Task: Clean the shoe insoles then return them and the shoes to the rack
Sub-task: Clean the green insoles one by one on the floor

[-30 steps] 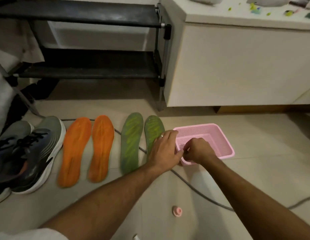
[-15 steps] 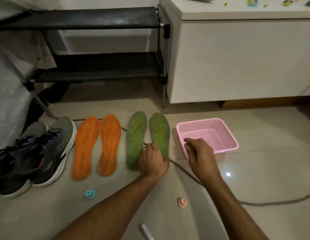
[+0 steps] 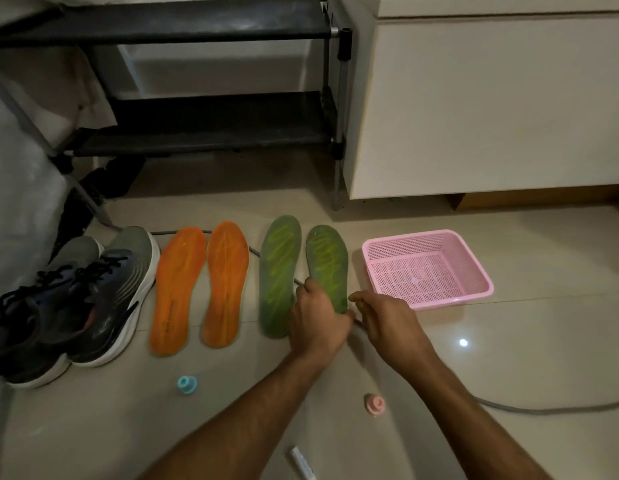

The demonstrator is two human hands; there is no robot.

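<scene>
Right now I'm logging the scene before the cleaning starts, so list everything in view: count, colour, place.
orange insoles: 2, orange, on floor beside the shoes
green insoles: 2, green, on floor left of the basket
shoes: 2, dark with white soles, floor far left
basket: 1, pink, floor right
rack: 1, black, behind the insoles
cabinet: 1, white, upper right
cable: 1, grey, across floor
blue cap: 1, near floor
pink cap: 1, near floor
left hand: holds right green insole's heel
right hand: beside that heel, fingers curled; contents unclear
</scene>
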